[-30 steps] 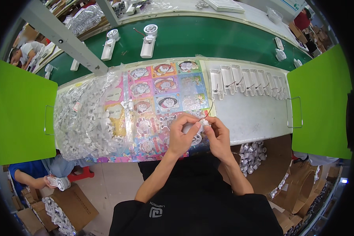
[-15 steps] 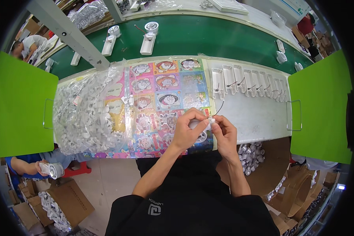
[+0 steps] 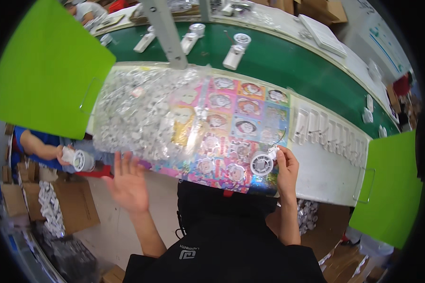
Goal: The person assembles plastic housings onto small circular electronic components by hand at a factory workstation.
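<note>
My right hand (image 3: pixel 287 173) pinches the white neck of a round white lamp head (image 3: pixel 262 163) over the front edge of a colourful printed mat (image 3: pixel 220 187). A thin dark wire (image 3: pixel 283 137) curls up from the neck. My left hand (image 3: pixel 129 185) is off the table's front edge with its palm raised and fingers spread, and it holds nothing. Beyond it on the table lies a clear plastic bag (image 3: pixel 132 113) full of small white parts. To the right of the mat, several white elongated housings (image 3: pixel 314 123) with short wires stand in a row.
A green conveyor belt (image 3: pixel 278 52) with several lamp assemblies (image 3: pixel 234 57) runs behind the table. Green panels (image 3: pixel 47 70) flank both sides. A grey post (image 3: pixel 167 33) rises at the back. At left, a co-worker's hand (image 3: pixel 63 154) holds a white lamp; cardboard boxes (image 3: pixel 75 203) stand below.
My left hand has let go of the lamp head and swung far left, opening. My right hand keeps the lamp head. The view has turned left.
</note>
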The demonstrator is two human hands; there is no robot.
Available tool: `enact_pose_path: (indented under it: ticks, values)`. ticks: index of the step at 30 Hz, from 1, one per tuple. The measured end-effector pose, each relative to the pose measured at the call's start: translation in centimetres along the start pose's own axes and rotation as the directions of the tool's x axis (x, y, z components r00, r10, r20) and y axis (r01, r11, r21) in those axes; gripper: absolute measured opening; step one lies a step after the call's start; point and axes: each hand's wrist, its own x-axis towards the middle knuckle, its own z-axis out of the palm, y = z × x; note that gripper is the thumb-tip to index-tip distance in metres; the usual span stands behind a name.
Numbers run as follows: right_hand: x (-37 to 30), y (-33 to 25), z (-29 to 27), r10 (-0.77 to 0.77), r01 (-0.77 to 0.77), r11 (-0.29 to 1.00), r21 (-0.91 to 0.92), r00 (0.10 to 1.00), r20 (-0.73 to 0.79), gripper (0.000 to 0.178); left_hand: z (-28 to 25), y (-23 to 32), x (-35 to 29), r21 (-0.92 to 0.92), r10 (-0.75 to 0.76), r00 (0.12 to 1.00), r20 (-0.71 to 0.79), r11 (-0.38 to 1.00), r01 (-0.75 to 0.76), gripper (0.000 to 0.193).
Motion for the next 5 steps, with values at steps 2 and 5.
enact_pose_path:
  ticks: [2,5]
  values:
    - [0.3,-0.6,1.0,0.010,-0.010,1.000,-0.012,0.999,0.043,0.026,-0.5,3.1,0.9,-0.057,0.120,0.965,-0.232,0.989,-0.137,0.102]
    - [1.0,-0.5,2.2,0.004,-0.001,1.000,-0.027,0.994,0.113,0.027,-1.5,7.2,2.4,-0.074,0.239,0.889,-0.390,0.955,-0.289,0.119]
